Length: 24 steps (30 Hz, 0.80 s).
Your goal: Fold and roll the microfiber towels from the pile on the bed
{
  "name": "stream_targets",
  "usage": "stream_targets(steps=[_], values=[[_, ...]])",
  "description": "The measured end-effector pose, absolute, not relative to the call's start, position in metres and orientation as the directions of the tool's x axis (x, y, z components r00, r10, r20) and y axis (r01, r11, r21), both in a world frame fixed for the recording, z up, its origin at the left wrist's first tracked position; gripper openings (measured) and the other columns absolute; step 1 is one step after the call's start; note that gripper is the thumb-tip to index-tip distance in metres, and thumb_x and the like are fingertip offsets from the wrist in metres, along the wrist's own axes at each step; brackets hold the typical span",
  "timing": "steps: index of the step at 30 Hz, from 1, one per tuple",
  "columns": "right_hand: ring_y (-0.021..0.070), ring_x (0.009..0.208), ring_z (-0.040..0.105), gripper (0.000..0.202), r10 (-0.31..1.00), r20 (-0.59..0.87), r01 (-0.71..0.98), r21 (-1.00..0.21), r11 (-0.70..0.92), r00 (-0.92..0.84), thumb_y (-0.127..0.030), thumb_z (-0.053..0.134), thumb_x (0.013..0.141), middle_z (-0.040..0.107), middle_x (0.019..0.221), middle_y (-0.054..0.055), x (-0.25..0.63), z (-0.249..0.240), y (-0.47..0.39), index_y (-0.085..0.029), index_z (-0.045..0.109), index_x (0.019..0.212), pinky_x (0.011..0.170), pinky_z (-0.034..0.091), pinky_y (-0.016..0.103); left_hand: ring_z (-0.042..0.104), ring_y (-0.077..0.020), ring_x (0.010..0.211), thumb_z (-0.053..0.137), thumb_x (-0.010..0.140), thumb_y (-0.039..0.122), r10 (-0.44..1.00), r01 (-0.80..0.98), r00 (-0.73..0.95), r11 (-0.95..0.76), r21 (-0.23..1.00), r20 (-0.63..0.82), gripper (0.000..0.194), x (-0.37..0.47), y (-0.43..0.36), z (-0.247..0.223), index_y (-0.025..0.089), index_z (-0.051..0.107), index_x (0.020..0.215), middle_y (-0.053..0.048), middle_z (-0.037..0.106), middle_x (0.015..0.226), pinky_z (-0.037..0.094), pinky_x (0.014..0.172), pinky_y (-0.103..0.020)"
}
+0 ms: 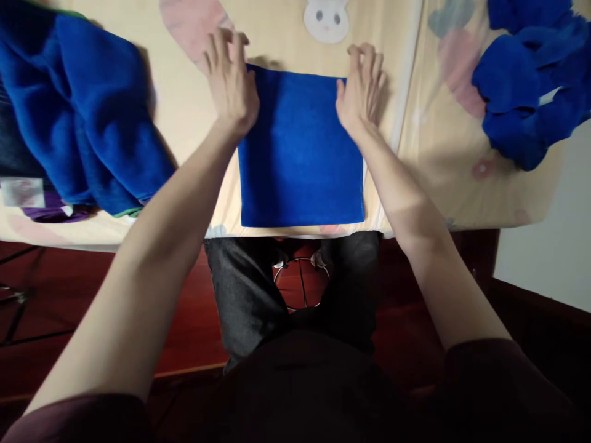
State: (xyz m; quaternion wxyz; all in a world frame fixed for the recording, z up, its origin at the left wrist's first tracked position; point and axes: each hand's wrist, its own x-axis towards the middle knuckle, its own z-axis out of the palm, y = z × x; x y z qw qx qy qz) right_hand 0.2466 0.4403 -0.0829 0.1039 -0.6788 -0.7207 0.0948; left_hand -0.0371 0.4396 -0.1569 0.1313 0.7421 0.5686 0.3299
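A square blue cloth (305, 154) lies flat on the table in front of me, its near edge close to the table's front. My left hand (233, 86) is at the cloth's far left corner, fingers stretched forward and apart over the tablecloth, the thumb side by the cloth's edge. At the far right corner is my right hand (362, 89), its fingers also spread and slightly bent, with the thumb over the cloth. Neither hand grips anything. The palms' undersides are hidden.
A heap of larger blue cloths (101, 104) with green edging covers the table's left side. Crumpled blue cloths (530, 86) lie at the far right. A cream tablecloth (286, 31) printed with animals covers the table. A white label (22, 192) shows at the left.
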Motion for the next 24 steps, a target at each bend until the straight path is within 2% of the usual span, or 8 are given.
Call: stream_targets(steps=[3, 5, 7, 11, 13, 16, 19, 24], values=[[0.0334, 0.164, 0.028, 0.056, 0.924, 0.017, 0.876, -0.311, 0.368, -0.382, -0.028, 0.053, 0.113, 0.031, 0.176, 0.015, 0.241, -0.101, 0.419, -0.009, 0.039, 0.164, 0.134, 0.026, 0.059, 0.005, 0.0001, 0.163, 0.054, 0.106, 0.042, 0.966, 0.817, 0.156, -0.244, 0.522, 0.208, 0.058, -0.012, 0.416, -0.173, 0.017, 0.044, 0.158, -0.001, 0.029, 0.177, -0.009, 0.139, -0.031], [0.0328, 0.165, 0.028, 0.061, 0.880, 0.017, 0.814, -0.372, 0.446, -0.475, -0.035, 0.057, 0.111, 0.033, 0.176, 0.015, 0.252, -0.121, 0.415, -0.011, 0.040, 0.165, 0.136, 0.021, 0.060, -0.004, 0.0046, 0.163, 0.049, 0.107, 0.056, 0.976, 0.810, 0.168, -0.215, 0.545, 0.136, 0.072, -0.010, 0.410, -0.182, 0.014, 0.037, 0.164, 0.001, 0.022, 0.180, -0.018, 0.135, -0.027], [0.0318, 0.167, 0.023, 0.066, 0.905, 0.058, 0.807, -0.430, 0.404, -0.422, -0.044, 0.055, 0.111, 0.031, 0.176, 0.015, 0.269, -0.142, 0.424, -0.010, 0.039, 0.166, 0.136, 0.014, 0.062, -0.008, 0.0083, 0.162, 0.045, 0.107, 0.062, 0.985, 0.800, 0.137, -0.173, 0.575, 0.106, 0.080, -0.019, 0.415, -0.191, 0.011, 0.029, 0.167, 0.002, 0.017, 0.181, -0.027, 0.129, -0.026], [0.0296, 0.167, -0.004, 0.076, 0.947, 0.097, 0.823, -0.474, 0.314, -0.306, -0.049, 0.010, 0.116, 0.003, 0.178, 0.027, 0.279, -0.167, 0.452, 0.010, 0.031, 0.160, 0.134, 0.009, 0.057, -0.015, -0.0012, 0.165, 0.045, 0.109, 0.061, 0.987, 0.786, 0.118, -0.159, 0.598, 0.109, 0.088, -0.025, 0.427, -0.196, -0.003, 0.023, 0.164, -0.006, 0.006, 0.182, -0.033, 0.125, -0.035], [0.0294, 0.167, -0.009, 0.073, 0.919, 0.148, 0.779, -0.491, 0.390, -0.366, -0.049, 0.015, 0.118, 0.003, 0.180, 0.023, 0.267, -0.167, 0.444, 0.007, 0.033, 0.161, 0.134, 0.005, 0.061, -0.019, -0.0112, 0.166, 0.046, 0.109, 0.058, 0.981, 0.783, 0.136, -0.190, 0.592, 0.136, 0.088, -0.009, 0.413, -0.191, -0.008, 0.023, 0.163, -0.011, 0.002, 0.181, -0.031, 0.126, -0.043], [0.0297, 0.169, -0.006, 0.069, 0.853, 0.201, 0.728, -0.451, 0.517, -0.481, -0.053, 0.031, 0.116, 0.013, 0.182, 0.013, 0.250, -0.162, 0.393, -0.008, 0.033, 0.167, 0.132, 0.000, 0.070, -0.017, -0.0204, 0.167, 0.044, 0.110, 0.055, 0.966, 0.778, 0.187, -0.255, 0.574, 0.177, 0.081, 0.030, 0.362, -0.184, -0.004, 0.029, 0.164, -0.011, 0.004, 0.182, -0.022, 0.132, -0.050], [0.0282, 0.170, 0.008, 0.066, 0.893, 0.127, 0.817, -0.365, 0.446, -0.431, -0.049, 0.027, 0.115, 0.021, 0.181, 0.012, 0.263, -0.157, 0.327, -0.012, 0.030, 0.170, 0.136, 0.002, 0.065, -0.008, -0.0257, 0.168, 0.040, 0.111, 0.051, 0.963, 0.761, 0.188, -0.268, 0.591, 0.195, 0.074, 0.052, 0.296, -0.179, 0.004, 0.031, 0.168, -0.011, 0.013, 0.181, -0.010, 0.136, -0.056], [0.0279, 0.170, 0.013, 0.066, 0.945, 0.071, 0.884, -0.337, 0.324, -0.319, -0.045, 0.029, 0.114, 0.020, 0.181, 0.012, 0.320, -0.146, 0.275, -0.016, 0.026, 0.173, 0.137, 0.010, 0.064, 0.006, -0.0284, 0.170, 0.039, 0.109, 0.047, 0.981, 0.784, 0.056, -0.158, 0.600, 0.185, 0.070, 0.037, 0.214, -0.165, 0.013, 0.033, 0.170, -0.012, 0.018, 0.181, 0.000, 0.139, -0.055]])
